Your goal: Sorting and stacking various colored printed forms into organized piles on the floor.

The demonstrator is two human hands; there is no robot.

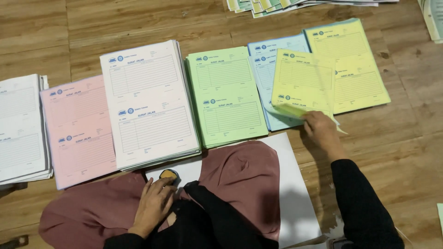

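Stacks of printed form sheets lie in a row on the wooden floor: white (150, 101), pink (78, 129), green (226, 94), blue (264, 69) and yellow (360, 64). My right hand (320, 129) grips the lower edge of a single yellow sheet (302, 80), held above the blue stack. My left hand (154, 205) rests on my lap, fingertips on a small round orange pad (168, 174). A large white sheet (290, 193) lies under my lap.
Another white stack (20, 127) sits at the far left. Fanned coloured sheets (272, 5) lie at the top edge, more paper (434, 18) at the top right corner. My maroon garment (244, 168) covers my lap.
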